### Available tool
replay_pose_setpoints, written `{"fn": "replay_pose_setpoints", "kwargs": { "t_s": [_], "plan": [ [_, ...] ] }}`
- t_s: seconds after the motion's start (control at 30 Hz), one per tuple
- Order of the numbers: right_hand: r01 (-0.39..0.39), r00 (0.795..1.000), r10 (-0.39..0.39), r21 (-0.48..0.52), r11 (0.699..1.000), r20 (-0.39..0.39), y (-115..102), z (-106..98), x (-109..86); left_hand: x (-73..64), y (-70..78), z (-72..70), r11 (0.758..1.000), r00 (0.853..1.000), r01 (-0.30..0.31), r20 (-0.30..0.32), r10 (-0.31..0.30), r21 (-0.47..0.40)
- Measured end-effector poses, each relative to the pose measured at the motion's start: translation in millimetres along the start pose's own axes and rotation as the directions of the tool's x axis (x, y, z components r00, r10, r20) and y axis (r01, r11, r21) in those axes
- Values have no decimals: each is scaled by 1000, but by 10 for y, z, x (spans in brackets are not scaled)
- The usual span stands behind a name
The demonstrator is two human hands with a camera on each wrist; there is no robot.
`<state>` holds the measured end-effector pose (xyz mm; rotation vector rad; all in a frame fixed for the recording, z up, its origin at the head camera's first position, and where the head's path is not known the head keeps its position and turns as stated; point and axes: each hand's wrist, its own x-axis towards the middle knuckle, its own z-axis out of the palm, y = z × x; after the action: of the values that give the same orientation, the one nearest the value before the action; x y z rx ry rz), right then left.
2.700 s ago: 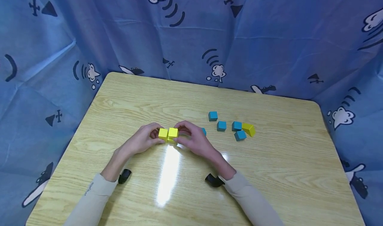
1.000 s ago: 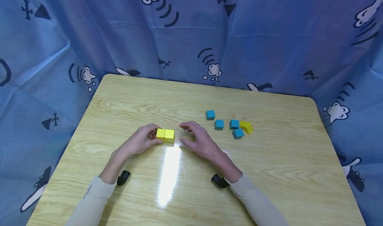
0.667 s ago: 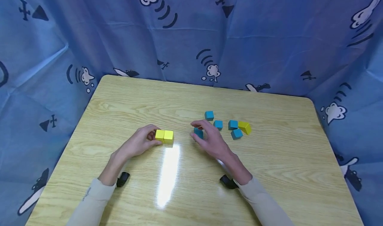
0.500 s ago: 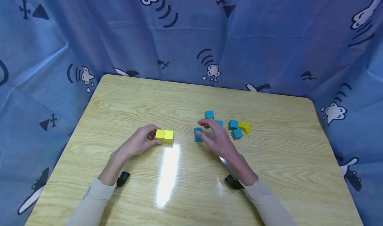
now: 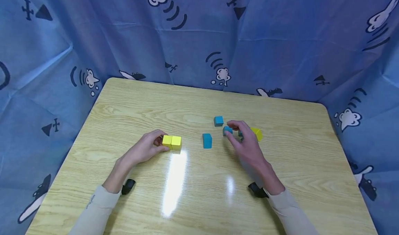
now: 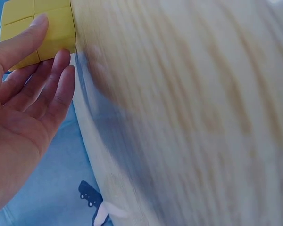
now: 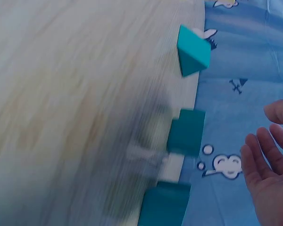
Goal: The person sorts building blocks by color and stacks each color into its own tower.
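Observation:
My left hand point(image 5: 146, 146) holds the left side of a small stack of yellow cubes point(image 5: 176, 143) on the table. In the left wrist view the thumb presses one face of the yellow cubes point(image 6: 56, 30), with fingertips at the lower edge. My right hand point(image 5: 247, 145) hovers with parted fingers and nothing between them, its thumb and index finger overlapping a blue cube point(image 5: 227, 129) in the head view. In the right wrist view, that hand point(image 7: 271, 165) appears at the right edge. To its left lies a blue wedge block point(image 5: 207, 141); a yellow wedge block point(image 5: 257, 133) is partly hidden behind it.
Another blue cube point(image 5: 218, 121) sits behind the right fingertips, and more blue is partly covered by the hand. The wooden table point(image 5: 140, 103) is bordered by a blue patterned curtain point(image 5: 193, 37) at the back and sides.
The right hand has placed a yellow cube, let go, and moved right, past the blue wedge block to the blue cubes. The left hand has stayed at the yellow stack.

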<state>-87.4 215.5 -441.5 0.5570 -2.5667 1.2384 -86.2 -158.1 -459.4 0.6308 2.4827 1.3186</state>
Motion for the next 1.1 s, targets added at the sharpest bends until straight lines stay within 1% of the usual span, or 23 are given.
{"fn": "replay_pose_setpoints", "kwargs": {
  "t_s": [0.23,0.57,0.67,0.87,0.97,1.1],
  "plan": [
    [-81,996,79,-50,995,-36,125,-163,-46,-5,-2,2,1000,1000,-2,-7,2,8],
    [-125,987,114,-101,987,-110,309,-373,-124,-4,-26,-1,1000,1000,-15,-6,15,-2],
    [-153,984,140,-120,981,-113,378,-427,-160,-9,-31,-3,1000,1000,-23,-10,23,2],
    [-235,970,222,-150,960,-102,506,-523,-254,1,-29,1,1000,1000,-28,-5,28,1],
    [-249,967,237,-156,956,-94,549,-556,-295,8,-24,2,1000,1000,-25,5,25,-2],
    [-252,968,244,-170,953,-64,602,-569,-327,11,-28,-3,1000,1000,-26,10,26,-2]
  ]
}}
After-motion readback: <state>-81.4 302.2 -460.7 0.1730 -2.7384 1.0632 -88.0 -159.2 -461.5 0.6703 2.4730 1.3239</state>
